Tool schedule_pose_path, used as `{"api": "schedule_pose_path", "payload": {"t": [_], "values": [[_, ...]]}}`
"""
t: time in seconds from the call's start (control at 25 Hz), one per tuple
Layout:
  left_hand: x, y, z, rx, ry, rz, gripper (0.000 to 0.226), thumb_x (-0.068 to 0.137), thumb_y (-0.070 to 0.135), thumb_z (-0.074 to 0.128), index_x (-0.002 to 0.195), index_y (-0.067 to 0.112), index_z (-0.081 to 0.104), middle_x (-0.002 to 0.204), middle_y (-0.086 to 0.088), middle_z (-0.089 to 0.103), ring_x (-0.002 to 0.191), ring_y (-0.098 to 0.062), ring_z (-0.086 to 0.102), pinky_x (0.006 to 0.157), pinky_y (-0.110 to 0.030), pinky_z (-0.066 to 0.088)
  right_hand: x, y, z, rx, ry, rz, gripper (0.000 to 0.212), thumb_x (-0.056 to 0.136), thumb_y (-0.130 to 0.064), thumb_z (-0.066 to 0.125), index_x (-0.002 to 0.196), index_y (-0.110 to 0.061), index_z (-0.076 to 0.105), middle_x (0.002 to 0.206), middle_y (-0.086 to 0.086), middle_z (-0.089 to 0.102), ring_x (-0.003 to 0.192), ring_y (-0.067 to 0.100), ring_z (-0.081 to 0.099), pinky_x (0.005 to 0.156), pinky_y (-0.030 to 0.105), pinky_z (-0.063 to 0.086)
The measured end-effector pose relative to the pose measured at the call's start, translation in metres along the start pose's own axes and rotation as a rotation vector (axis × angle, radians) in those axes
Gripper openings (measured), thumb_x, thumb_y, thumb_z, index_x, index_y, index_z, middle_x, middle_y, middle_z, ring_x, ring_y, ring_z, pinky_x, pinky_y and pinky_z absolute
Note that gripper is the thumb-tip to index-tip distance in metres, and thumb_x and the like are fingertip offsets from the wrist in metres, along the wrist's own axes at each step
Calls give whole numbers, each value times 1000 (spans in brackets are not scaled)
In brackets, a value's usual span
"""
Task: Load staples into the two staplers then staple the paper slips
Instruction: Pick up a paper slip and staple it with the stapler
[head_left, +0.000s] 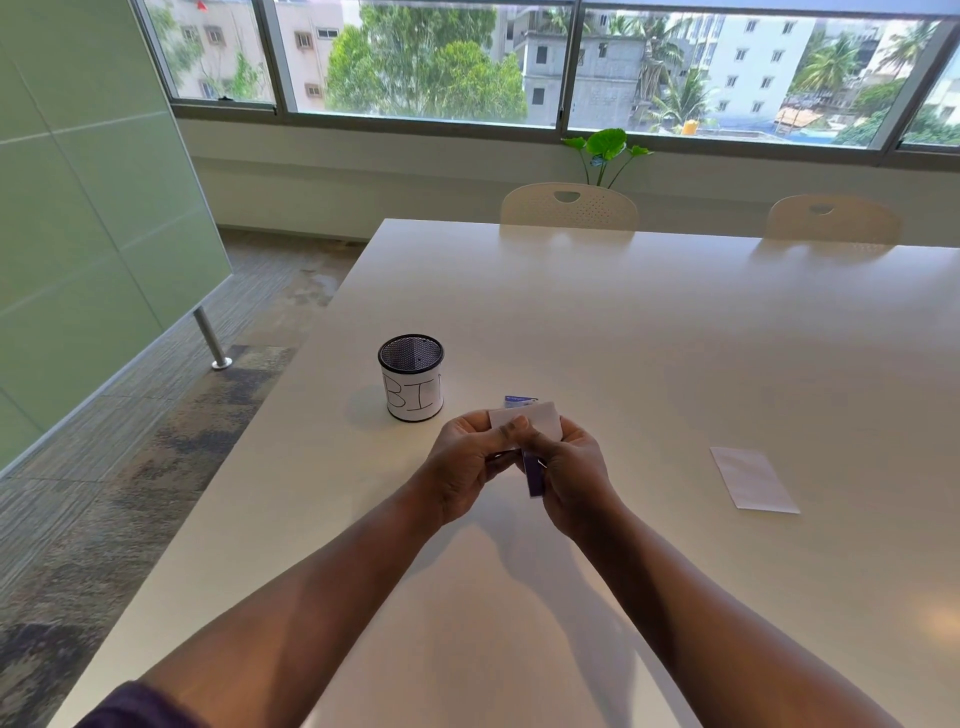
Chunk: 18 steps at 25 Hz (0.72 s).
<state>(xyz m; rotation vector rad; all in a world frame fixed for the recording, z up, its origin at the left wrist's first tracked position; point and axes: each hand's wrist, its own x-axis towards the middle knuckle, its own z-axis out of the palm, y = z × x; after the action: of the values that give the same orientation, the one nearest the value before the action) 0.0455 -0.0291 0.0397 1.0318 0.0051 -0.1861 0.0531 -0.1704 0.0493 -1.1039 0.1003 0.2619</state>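
- A black mesh cup (411, 376) stood on the white table (649, 332), left of your hands and a little farther from you. A white paper label wrapped its lower part, with the letters "BI" readable. Its inside showed only mesh; nothing in it could be made out.
- Your left hand (467, 462) was curled, thumb pressed onto a white paper slip (530, 421) and pinching it from the near side.
- Your right hand (571, 467) was curled too, gripping a small purple stapler (533, 475) that stood roughly upright between the two hands, just under the slip. You could not tell from this view whether the stapler's mouth was around the paper.
- Both hands met above the table, touching or nearly touching each other.
- A small blue-and-white box (520, 400) peeked out just behind the slip's top edge; what it held was hidden.
- A second white paper slip (753, 479) lay flat on the table, well apart to your right.
- The table's left edge ran diagonally past the cup, with carpeted floor beyond it. Wide bare tabletop stretched ahead and to the right, up to two pale chairs (569, 207) at the far edge.
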Motion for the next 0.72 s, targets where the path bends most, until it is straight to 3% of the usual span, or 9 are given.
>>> {"api": "schedule_pose_path", "payload": {"t": [0.44,0.6,0.72], "values": [[-5,1,5,21,44,-19,44,82,29,77,118,4,70,119,-20,73,102,-24,74,82,-28,60,0,3,-3,15,12,12,36,87,-7,74,121,-1,66,110,22,72,88,26,68,68,29,57],[-6,1,6,8,119,-52,32,99,26,60,120,3,69,116,-21,74,98,-25,72,85,-32,62,0,0,-6,41,-109,66,38,86,-15,76,119,3,68,105,21,71,81,23,68,67,28,56],[-5,2,5,31,198,-58,24,104,18,55,119,6,69,119,-25,72,88,-24,69,77,-30,63,-2,1,-6,65,-195,77,41,85,-18,76,119,2,68,104,18,74,84,22,71,72,28,57]]}}
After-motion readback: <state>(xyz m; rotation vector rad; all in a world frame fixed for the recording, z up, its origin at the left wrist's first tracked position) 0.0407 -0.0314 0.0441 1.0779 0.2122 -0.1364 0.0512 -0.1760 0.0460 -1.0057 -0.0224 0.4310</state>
